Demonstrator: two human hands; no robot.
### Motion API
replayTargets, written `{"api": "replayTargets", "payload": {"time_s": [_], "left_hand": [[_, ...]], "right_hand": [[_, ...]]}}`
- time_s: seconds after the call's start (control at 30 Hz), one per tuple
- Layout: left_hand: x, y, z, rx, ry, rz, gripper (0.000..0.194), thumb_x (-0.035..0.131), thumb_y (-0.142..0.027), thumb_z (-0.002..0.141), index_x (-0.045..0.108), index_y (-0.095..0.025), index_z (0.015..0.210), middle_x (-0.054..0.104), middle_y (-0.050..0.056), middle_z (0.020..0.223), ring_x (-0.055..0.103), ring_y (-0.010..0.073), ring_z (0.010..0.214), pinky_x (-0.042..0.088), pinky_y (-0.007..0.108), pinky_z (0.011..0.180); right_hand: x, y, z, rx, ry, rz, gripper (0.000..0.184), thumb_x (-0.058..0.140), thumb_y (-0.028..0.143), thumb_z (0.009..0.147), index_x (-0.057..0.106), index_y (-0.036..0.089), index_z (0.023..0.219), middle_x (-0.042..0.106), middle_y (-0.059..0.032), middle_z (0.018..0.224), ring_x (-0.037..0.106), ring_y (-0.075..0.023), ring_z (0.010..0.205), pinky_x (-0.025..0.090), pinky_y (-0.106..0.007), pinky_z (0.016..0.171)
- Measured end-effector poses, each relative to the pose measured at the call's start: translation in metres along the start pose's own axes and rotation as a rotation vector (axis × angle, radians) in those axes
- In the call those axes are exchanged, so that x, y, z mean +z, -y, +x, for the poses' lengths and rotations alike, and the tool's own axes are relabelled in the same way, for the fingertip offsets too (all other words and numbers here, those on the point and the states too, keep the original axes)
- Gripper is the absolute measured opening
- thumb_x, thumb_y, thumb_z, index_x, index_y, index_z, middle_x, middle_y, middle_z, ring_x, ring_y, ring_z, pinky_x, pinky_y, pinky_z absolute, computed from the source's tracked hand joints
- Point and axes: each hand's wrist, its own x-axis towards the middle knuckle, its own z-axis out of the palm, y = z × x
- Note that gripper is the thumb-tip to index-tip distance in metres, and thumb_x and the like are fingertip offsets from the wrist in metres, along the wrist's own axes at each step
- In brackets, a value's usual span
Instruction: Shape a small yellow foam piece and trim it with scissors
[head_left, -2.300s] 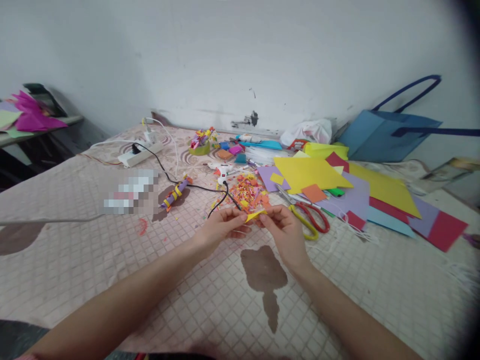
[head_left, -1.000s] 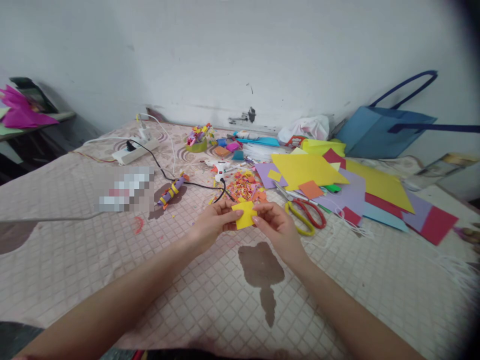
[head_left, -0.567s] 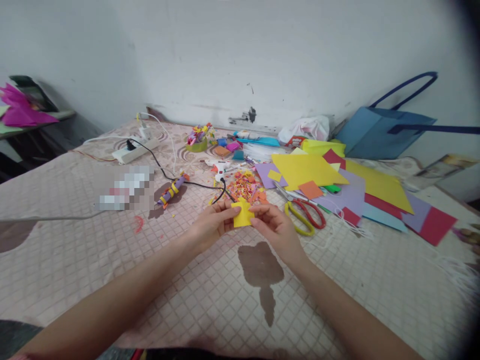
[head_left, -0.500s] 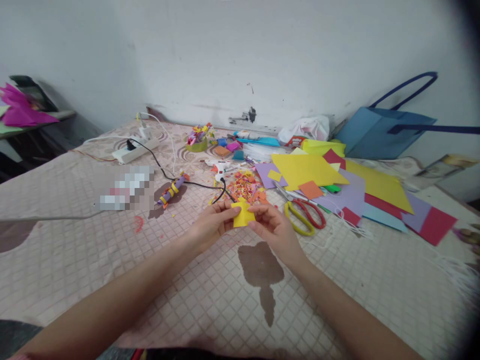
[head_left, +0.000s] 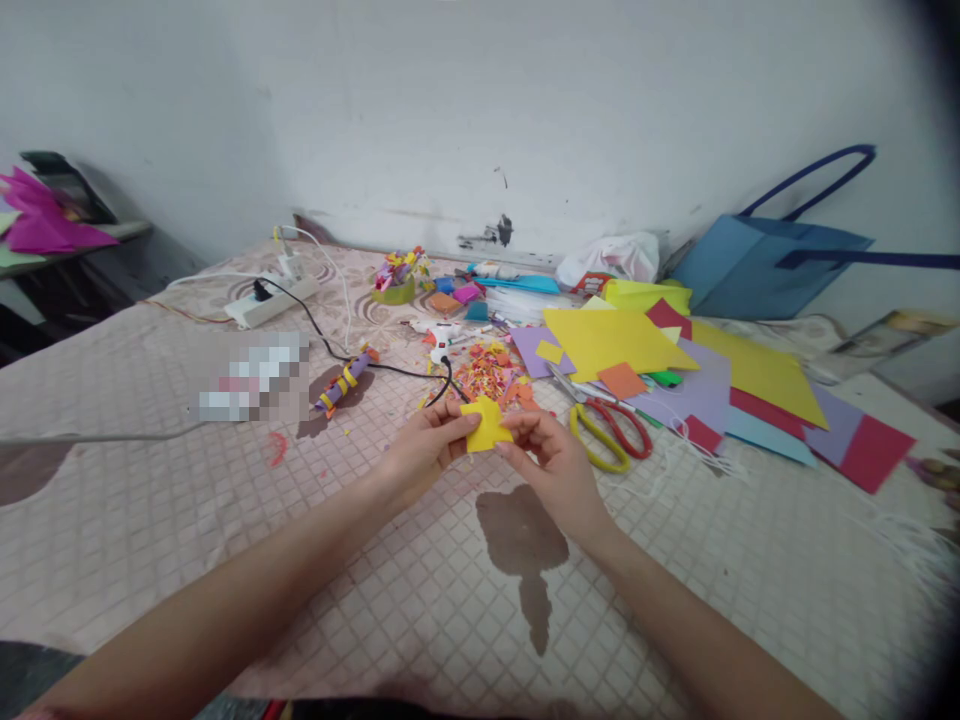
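Observation:
A small yellow paper piece (head_left: 486, 428) is held just above the quilted cloth (head_left: 225, 520), pinched from both sides. My left hand (head_left: 420, 452) grips its left edge with thumb and fingers closed. My right hand (head_left: 553, 462) pinches its right edge, fingers curled. Just beyond the hands lies a heap of coloured paper scraps (head_left: 489, 376). Red and yellow scissors (head_left: 611, 432) lie right of my right hand.
A white glue gun (head_left: 442, 340) with a black cable runs to a power strip (head_left: 264, 302) at the back left. Coloured paper sheets (head_left: 675, 370) cover the right side, a blue bag (head_left: 765, 262) leans on the wall, a purple roll (head_left: 343, 380) lies at left.
The yellow piece was edge-on and low between my fingers; it has since been turned face up. My right fingers have shifted along its edge and both hands drew slightly closer.

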Motion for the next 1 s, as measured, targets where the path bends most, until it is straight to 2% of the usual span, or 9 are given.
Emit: {"api": "replayTargets", "payload": {"time_s": [0.13,0.23,0.43,0.57,0.83,1.0], "left_hand": [[-0.0005,-0.0008,0.0001,-0.004,0.019,0.028,0.020,0.074,-0.018,0.071,0.058,-0.012,0.082,0.068,0.005,0.089,0.065,0.0120,0.075,0.052,0.024,0.073],[-0.0007,-0.0014,0.0002,-0.002,0.025,0.041,0.020,0.074,-0.019,0.070,0.057,-0.012,0.078,0.068,0.004,0.086,0.065,0.0112,0.072,0.052,0.023,0.069],[0.0004,-0.0006,-0.0010,0.017,0.011,0.072,0.026,0.078,-0.020,0.065,0.056,-0.013,0.076,0.067,0.003,0.081,0.064,0.0112,0.069,0.052,0.023,0.066],[0.0017,0.0006,-0.0021,0.031,0.008,0.106,0.028,0.080,-0.024,0.064,0.058,-0.013,0.077,0.067,0.003,0.082,0.064,0.0125,0.072,0.052,0.025,0.068],[0.0007,0.0004,-0.0028,0.025,0.004,0.142,0.029,0.078,-0.029,0.067,0.058,-0.013,0.080,0.065,0.002,0.079,0.063,0.0113,0.068,0.052,0.026,0.066],[-0.0010,0.0008,-0.0018,0.017,0.005,0.148,0.028,0.078,-0.027,0.067,0.058,-0.013,0.081,0.066,0.003,0.080,0.063,0.0113,0.069,0.053,0.025,0.067]], "right_hand": [[-0.0006,0.0000,-0.0006,-0.014,0.004,-0.045,0.015,0.062,0.024,0.082,0.060,0.023,0.097,0.064,-0.0035,0.092,0.059,-0.0165,0.080,0.048,-0.032,0.076],[0.0001,0.0013,-0.0007,-0.012,0.015,-0.021,0.017,0.062,0.026,0.082,0.059,0.023,0.098,0.064,-0.0040,0.095,0.060,-0.0169,0.082,0.050,-0.033,0.077],[0.0011,0.0031,-0.0003,-0.013,0.041,0.011,0.017,0.063,0.025,0.080,0.059,0.022,0.096,0.062,-0.0040,0.094,0.060,-0.0167,0.081,0.051,-0.032,0.075],[0.0016,0.0025,-0.0003,-0.017,0.006,-0.024,0.014,0.064,0.024,0.079,0.059,0.023,0.092,0.061,-0.0026,0.089,0.058,-0.0162,0.078,0.050,-0.031,0.073],[0.0009,0.0064,-0.0012,-0.203,-0.026,-0.246,0.010,0.058,0.020,0.084,0.062,0.024,0.092,0.062,-0.0039,0.089,0.058,-0.0180,0.080,0.048,-0.032,0.072],[-0.0002,0.0094,-0.0012,-0.337,-0.052,-0.361,0.014,0.055,0.016,0.087,0.064,0.026,0.091,0.059,-0.0040,0.087,0.058,-0.0190,0.085,0.049,-0.036,0.077]]}}
